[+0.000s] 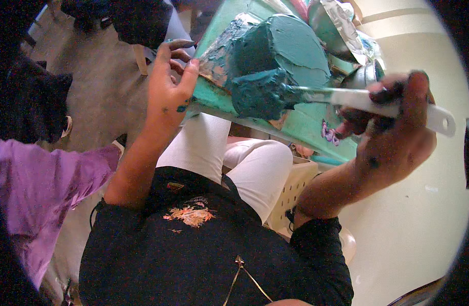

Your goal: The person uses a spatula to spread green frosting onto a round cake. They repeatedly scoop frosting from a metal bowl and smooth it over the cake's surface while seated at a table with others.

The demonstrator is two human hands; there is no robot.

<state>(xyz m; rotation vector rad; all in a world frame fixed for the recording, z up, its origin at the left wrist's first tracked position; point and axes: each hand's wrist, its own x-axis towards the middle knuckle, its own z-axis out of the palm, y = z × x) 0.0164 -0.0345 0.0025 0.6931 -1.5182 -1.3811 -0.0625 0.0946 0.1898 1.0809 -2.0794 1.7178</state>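
Note:
A block-shaped mass coated in teal frosting-like paste (299, 46) stands on a smeared board (217, 65) on the green table (322, 147). My right hand (395, 111) grips the white handle of a spatula (349, 97), whose head is hidden under a thick lump of darker teal paste (259, 95) at the block's near side. My left hand (175, 72) is at the board's left corner with fingers apart, holding nothing; whether it touches the board I cannot tell. Both hands bear dark teal smears.
Metal bowls (362, 76) and crumpled foil (345, 26) crowd the table's far right. A small purple butterfly-like piece (329, 133) lies near the right hand. A cream perforated plastic basket (295, 183) stands below the table edge. At left is another person in a purple top (47, 179). A pale wall rises at right.

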